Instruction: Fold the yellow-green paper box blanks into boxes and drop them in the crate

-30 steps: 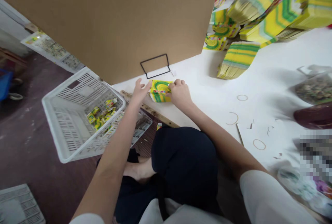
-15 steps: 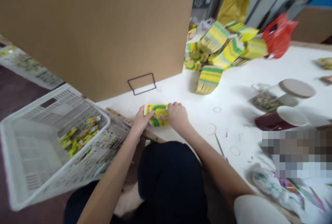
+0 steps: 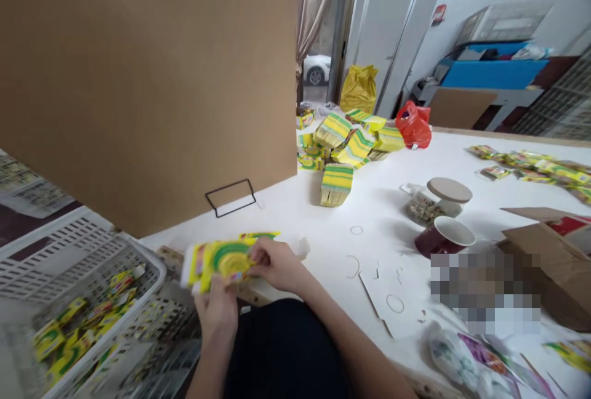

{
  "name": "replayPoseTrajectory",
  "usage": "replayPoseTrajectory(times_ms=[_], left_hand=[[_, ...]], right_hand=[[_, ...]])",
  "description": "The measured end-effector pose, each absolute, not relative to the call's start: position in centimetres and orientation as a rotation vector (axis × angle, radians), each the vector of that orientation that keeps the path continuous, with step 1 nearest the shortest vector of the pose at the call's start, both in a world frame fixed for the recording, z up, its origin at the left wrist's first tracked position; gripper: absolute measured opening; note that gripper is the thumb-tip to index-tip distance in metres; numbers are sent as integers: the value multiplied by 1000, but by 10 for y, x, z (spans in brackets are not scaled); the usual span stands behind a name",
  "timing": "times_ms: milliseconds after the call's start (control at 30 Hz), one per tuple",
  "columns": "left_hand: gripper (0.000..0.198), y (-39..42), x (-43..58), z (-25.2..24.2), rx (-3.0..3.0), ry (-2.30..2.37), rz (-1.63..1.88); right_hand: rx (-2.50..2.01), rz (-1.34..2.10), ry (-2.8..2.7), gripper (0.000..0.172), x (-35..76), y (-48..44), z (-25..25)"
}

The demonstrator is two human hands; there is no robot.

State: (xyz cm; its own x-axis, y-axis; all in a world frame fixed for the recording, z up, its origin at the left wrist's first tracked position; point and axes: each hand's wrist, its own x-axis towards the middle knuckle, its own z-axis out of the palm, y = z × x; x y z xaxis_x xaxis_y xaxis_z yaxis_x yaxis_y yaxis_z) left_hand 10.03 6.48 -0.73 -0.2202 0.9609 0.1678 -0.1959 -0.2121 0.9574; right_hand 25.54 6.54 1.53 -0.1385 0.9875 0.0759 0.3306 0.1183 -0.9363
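Observation:
Above the table's near edge, my left hand (image 3: 216, 306) grips a yellow and green printed carton (image 3: 226, 258) from below, thumb on its face. The carton looks tilted and is blurred by motion; a second layer shows at its left side. At its right edge, the fingers of my right hand (image 3: 279, 263) pinch the carton. Just behind, another yellow-green printed piece (image 3: 261, 235) lies on the white table (image 3: 318, 233), partly covered by the held carton. To the left, a white plastic basket (image 3: 154, 263) contains several small yellow-green boxes (image 3: 78, 337).
A large brown cardboard panel (image 3: 152, 79) stands at the left back, with a black wire frame (image 3: 231, 197) by its foot. Stacks of flat cartons (image 3: 337, 183) are farther back. On the right are a glass jar (image 3: 422, 207), a maroon mug (image 3: 436, 240) and an open cardboard box (image 3: 549, 257).
The carton has come up off the table and moved left, tilting in both hands. My right hand now pinches its edge. The view has swung right and upward.

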Motion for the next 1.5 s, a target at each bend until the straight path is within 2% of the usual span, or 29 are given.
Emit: replayPoseTrajectory(times_ms=[133, 267, 367, 467, 633, 767, 833, 933, 1067, 1167, 1233, 1333, 1433, 1467, 1500], left_hand=[[61, 51, 112, 13, 1065, 980, 1563], [53, 55, 124, 21, 993, 878, 1722], [58, 62, 131, 20, 836, 766, 1860], [63, 67, 135, 18, 797, 778, 1880], [64, 66, 133, 17, 818, 891, 1846], [48, 61, 126, 11, 1011, 932, 1792], [37, 59, 120, 6, 1084, 988, 1829], [34, 57, 108, 7, 1083, 1096, 1823], [41, 56, 77, 45, 1146, 1165, 1796], [56, 53, 44, 83, 1314, 1105, 1771], [72, 50, 26, 91, 1666, 1150, 1477], [93, 54, 23, 70, 2062, 1373, 911], [90, 64, 44, 39, 2090, 1534, 703], [88, 65, 51, 32, 2073, 1586, 703], [87, 65, 58, 28, 2064, 1629, 733]], right_hand=[[-940, 1303, -1807, 23, 247, 55, 14], [-891, 1298, -1746, 20, 250, 51, 17], [-782, 1279, -1724, 18, 250, 51, 16], [-699, 1296, -1729, 24, 249, 52, 11], [-877, 1224, -1608, 53, 248, 56, 5], [-866, 1071, -1433, 38, 249, 59, 4], [-835, 1064, -1406, 42, 247, 61, 2], [-813, 1083, -1408, 52, 246, 62, 0], [-769, 801, -1468, 44, 249, 61, 2], [-752, 488, -1726, 22, 251, 60, 7], [-782, 311, -1859, 20, 251, 58, 9], [-826, 174, -1909, 21, 249, 55, 9], [-851, 189, -1855, 13, 250, 53, 8], [-894, 241, -1777, 24, 250, 52, 8], [-942, 311, -1667, 45, 251, 51, 8]])
